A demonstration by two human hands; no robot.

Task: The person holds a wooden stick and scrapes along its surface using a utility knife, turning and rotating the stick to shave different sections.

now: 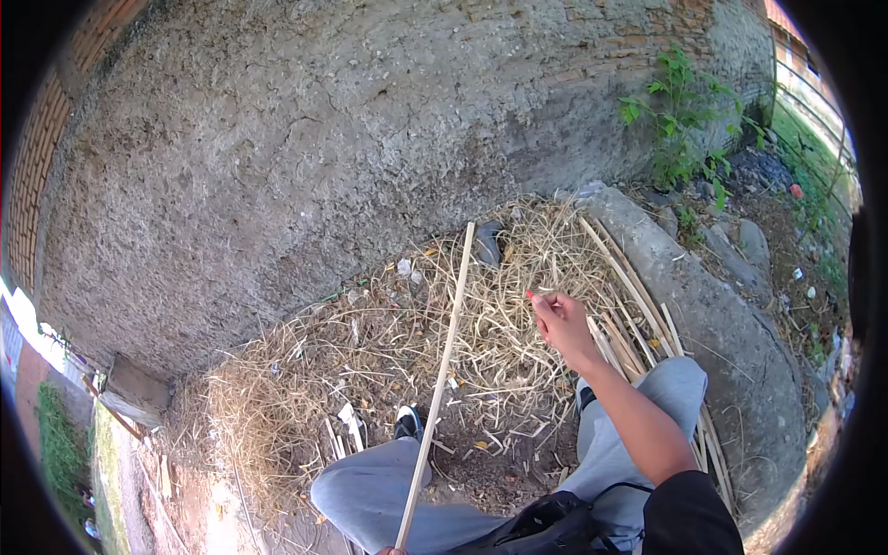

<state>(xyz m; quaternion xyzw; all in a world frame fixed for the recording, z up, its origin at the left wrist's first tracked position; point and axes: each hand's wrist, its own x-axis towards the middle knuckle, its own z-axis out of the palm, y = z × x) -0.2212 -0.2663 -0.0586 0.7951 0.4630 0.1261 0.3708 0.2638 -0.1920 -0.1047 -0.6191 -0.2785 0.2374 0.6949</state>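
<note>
Dark sleeve (692,518) is seen nearest; right hand (561,326) is curled, any pinched item cannot be told | pale strip (442,370), left of that hand, is gripped low by left hand (391,551) | judged light, springy, splintery; best held mid-length

Lies outdoors in daylight, backed by a rough grey wall (370,157) with patches of brick (638,44), floored with straw-strewn ground (495,476), edged by grass (60,444) and a leafy plant (683,116).

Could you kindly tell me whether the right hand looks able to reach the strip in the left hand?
Probably yes: the right hand is raised beside the strip, and nothing visible stands between them.
</note>
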